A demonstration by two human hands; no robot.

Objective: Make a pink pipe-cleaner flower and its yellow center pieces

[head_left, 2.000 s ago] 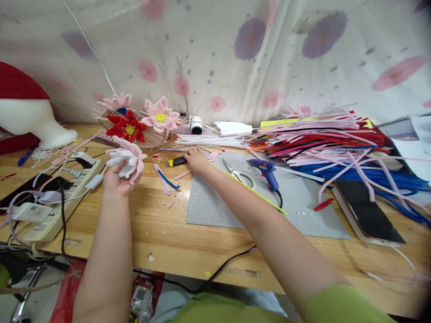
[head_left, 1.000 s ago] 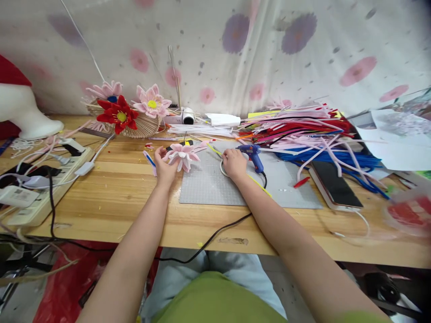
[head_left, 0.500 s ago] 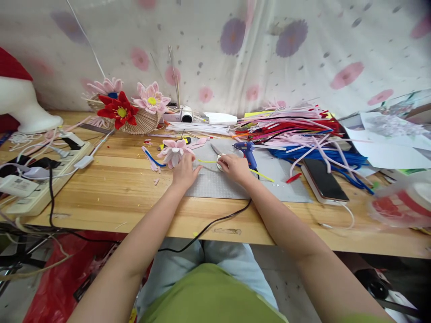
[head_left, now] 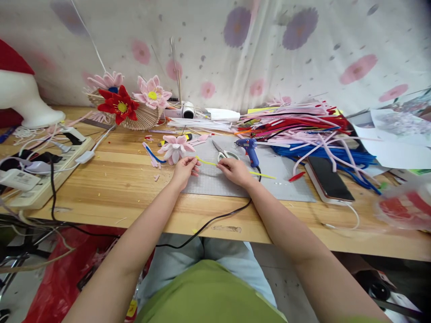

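Observation:
A thin yellow pipe cleaner (head_left: 209, 163) stretches between my two hands above the grey cutting mat (head_left: 215, 185). Its left end is pinched in the fingertips of my left hand (head_left: 186, 171). My right hand (head_left: 235, 171) is closed around it farther along, and the tail sticks out to the right past that hand. Just behind my left hand sits a pink and white fuzzy flower (head_left: 176, 149). Scissors (head_left: 226, 153) with pale handles lie right behind my right hand, partly covered by it. A blue glue gun (head_left: 248, 150) rests to their right.
Bundled pipe cleaners (head_left: 303, 123) in several colours fill the back right. A phone (head_left: 330, 181) and a plastic tub (head_left: 406, 202) lie at right. Finished flowers (head_left: 121, 107) stand back left, by a power strip (head_left: 72, 168). A black cord (head_left: 208, 226) crosses the front edge.
My left hand has come away from the flower and now pinches the pipe cleaner's left end. My right hand has uncovered more of the scissors' handles. The view has shifted slightly.

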